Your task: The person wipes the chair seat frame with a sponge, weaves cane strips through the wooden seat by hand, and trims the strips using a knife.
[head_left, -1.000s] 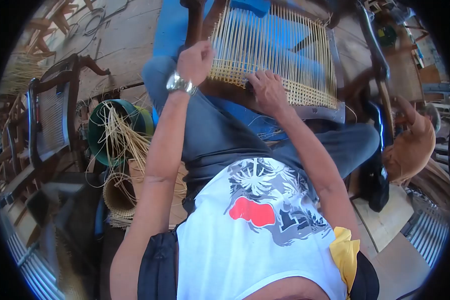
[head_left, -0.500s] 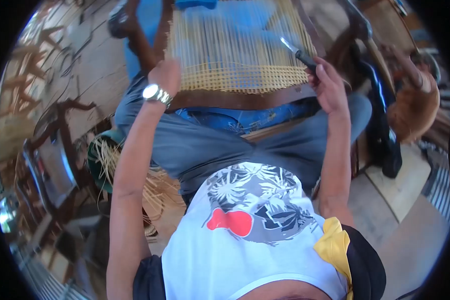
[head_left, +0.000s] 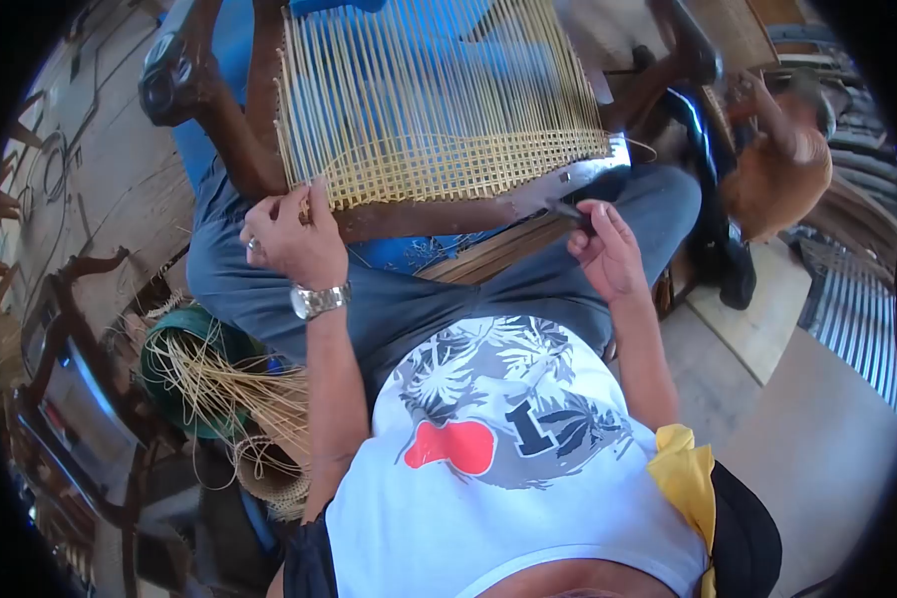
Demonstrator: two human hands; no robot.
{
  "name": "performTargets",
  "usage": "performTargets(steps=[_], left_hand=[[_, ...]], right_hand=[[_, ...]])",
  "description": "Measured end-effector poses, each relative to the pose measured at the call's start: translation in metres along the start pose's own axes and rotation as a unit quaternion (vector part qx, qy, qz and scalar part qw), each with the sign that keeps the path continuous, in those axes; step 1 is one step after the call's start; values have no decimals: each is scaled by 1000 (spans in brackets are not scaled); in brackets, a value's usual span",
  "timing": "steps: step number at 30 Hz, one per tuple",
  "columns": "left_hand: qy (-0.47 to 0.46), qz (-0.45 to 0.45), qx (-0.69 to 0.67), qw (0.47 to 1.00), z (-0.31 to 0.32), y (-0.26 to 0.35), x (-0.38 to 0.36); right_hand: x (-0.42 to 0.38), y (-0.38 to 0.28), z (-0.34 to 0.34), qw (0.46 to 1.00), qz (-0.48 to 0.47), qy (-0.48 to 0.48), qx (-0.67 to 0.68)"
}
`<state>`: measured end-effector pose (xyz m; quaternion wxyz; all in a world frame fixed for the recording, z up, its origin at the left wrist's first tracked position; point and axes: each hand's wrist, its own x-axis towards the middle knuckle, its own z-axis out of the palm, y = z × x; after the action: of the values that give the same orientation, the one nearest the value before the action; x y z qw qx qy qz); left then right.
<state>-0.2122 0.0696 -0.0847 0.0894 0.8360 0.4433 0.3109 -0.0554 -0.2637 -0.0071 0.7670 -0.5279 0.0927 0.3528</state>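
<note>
A dark wooden chair frame (head_left: 399,220) lies across my lap, strung with long pale cane strands (head_left: 419,70). Along its near side runs a band of woven cane (head_left: 458,169), with one loose strand curving above it. My left hand (head_left: 294,237), wearing a watch, is at the left end of this band; thumb and fingers pinch at the cane edge, apparently on a strand end. Over my right thigh, my right hand (head_left: 608,249) is closed round the dark handle of a knife (head_left: 569,211). The knife points toward the frame rail, its blade hard to make out.
A green container (head_left: 169,399) beside my left leg holds loose cane strands (head_left: 239,384). Another wooden chair frame (head_left: 80,389) stands at left. On the right, a person in an orange shirt (head_left: 782,189) sits near dark carved wood and a pale board (head_left: 757,319).
My left hand has turned and now pinches at the weave's left corner. My right hand has lowered the knife from above the cane toward my thigh. The whole view has shifted.
</note>
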Motion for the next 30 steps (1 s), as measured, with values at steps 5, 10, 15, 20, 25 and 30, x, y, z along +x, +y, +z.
performTargets(steps=[5, 10, 15, 20, 25, 30], left_hand=[[75, -9, -80, 994, 1, -8, 5], [36, -15, -22, 999, 7, 1, 19], [-11, -108, -151, 983, 17, -8, 13], [10, -10, -48, 999, -48, 22, 16], [-171, -5, -195, 966, -71, 48, 41], [-322, 90, 103, 937, -7, 19, 54]], right_hand=[[46, -26, 36, 991, 17, 15, -134], [69, -15, 68, 960, 102, -99, -241], [75, 1, 94, 962, 68, -106, -241], [82, 7, 73, 976, 70, -116, -170], [84, 17, 49, 975, 69, -94, -188], [82, -1, 57, 947, 34, -123, -296]])
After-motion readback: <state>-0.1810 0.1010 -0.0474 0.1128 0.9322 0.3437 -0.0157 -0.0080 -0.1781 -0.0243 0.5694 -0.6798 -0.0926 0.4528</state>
